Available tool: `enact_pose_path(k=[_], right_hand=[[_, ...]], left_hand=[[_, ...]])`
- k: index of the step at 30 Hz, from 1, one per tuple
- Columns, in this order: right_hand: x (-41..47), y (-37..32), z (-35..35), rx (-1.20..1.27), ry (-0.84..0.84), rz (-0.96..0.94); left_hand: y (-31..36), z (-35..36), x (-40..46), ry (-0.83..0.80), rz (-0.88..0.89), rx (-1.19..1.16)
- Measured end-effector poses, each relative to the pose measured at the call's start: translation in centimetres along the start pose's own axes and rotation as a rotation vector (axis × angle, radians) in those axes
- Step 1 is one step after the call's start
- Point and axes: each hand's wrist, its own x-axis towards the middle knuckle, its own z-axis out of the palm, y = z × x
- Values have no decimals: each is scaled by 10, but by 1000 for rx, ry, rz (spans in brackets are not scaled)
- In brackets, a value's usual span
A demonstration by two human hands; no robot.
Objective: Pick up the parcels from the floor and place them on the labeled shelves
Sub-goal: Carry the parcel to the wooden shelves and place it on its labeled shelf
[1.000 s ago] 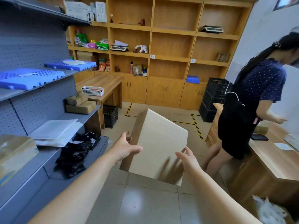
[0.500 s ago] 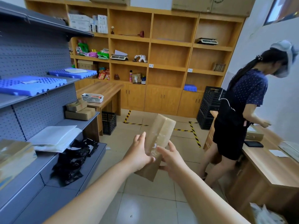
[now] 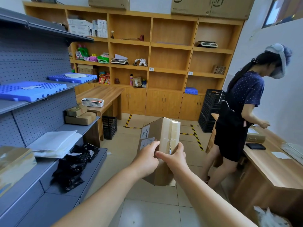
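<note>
Shelving, grey metal with pegboard backing, runs well to the left of the left hand. On it, farthest left of that hand, a blurred brown parcel; nearer, white padded envelopes and a heap of black bags; above these, two blue perforated trays. Beyond and left of the hand, two brown parcels stacked at the shelf end, just beside a wooden table carrying a white basket.

Left hand: fingers curled around the near left face of the cardboard box, fingertips overlapping the lower of two white labels. Box held in mid-air above the tiled floor, tilted, one corner edge toward the camera, taped seam running down the face right of that edge. Upper label carries handwriting, not legible.

Right hand: clasped on the same box, thumb pointing left and touching the left hand's fingers, remaining fingers wrapped over the taped face.

Far beyond both hands, wooden wall shelves with small white tags on the shelf edges.

Right of the right hand, a second person in a dotted dark top stands apart, facing a wooden counter.
</note>
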Motion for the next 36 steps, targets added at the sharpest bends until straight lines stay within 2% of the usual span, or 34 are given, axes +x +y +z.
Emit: enact_pose_path(k=[3, 6, 10, 12, 14, 17, 19, 22, 25, 30, 32, 36], right_hand=[[6, 1, 2, -84, 54, 27], [8, -1, -1, -68, 65, 10], [13, -2, -14, 89, 19, 5], [16, -3, -23, 184, -5, 12], [17, -8, -34, 285, -62, -5], [21, -10, -51, 378, -164, -32], [23, -9, -60, 419, -215, -36], [25, -7, -70, 417, -310, -64], [26, -5, -75, 430, -382, -94], [28, -2, -78, 475, -423, -105], [29, -1, -80, 471, -436, -106], [28, -3, -82, 438, -422, -110]], left_hand=[[3, 4, -1, 2, 1, 23], [4, 5, -1, -12, 12, 46], [0, -2, -2, -76, 62, 23], [-9, -5, -4, -93, 34, 2], [-22, -9, -3, 6, -30, 51], [-42, -24, 3, 309, -126, 321], [-51, -38, 8, 399, -219, 347], [-57, -57, 11, 358, -314, 287], [-62, -69, 14, 315, -334, 218], [-62, -77, 9, 60, -295, -373], [-62, -78, 6, 21, -297, -425], [-62, -73, 3, 56, -247, -463]])
